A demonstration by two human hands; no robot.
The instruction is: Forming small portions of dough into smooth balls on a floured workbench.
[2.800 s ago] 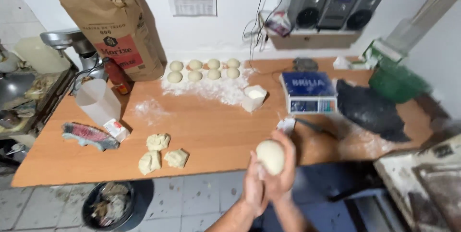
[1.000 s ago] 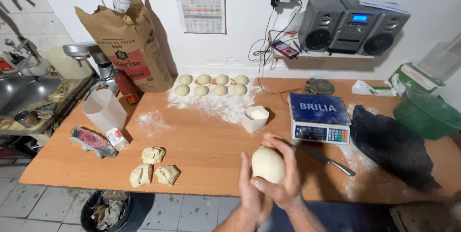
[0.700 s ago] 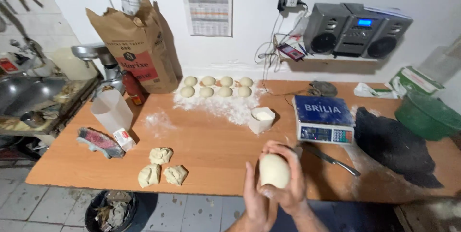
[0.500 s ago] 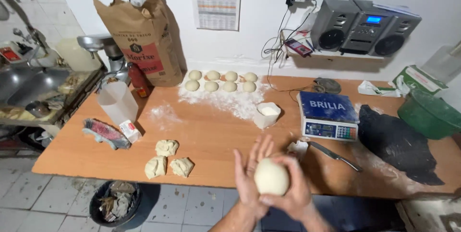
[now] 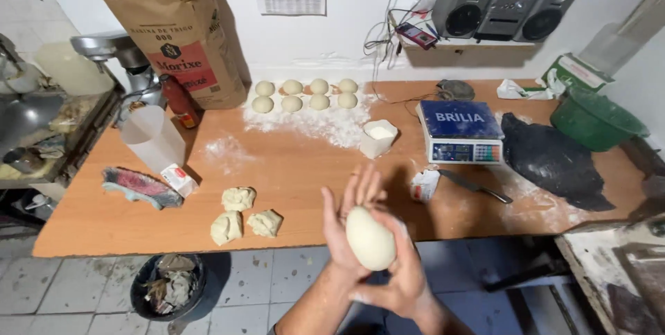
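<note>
A smooth, pale dough ball sits between my two palms, in the air in front of the near table edge. My left hand is behind it with fingers pointing up. My right hand cups it from below and the right. Three rough dough pieces lie on the wooden table to the left. Several shaped dough balls stand in two rows on flour at the back.
A blue digital scale, a knife, a white cup of flour, a brown flour sack, a dark cloth and a green bowl are on the table. A waste bin stands on the floor.
My hands have kept turning the dough ball between the palms, and it has drifted lower and nearer. The view has shifted slightly; the table items stay put.
</note>
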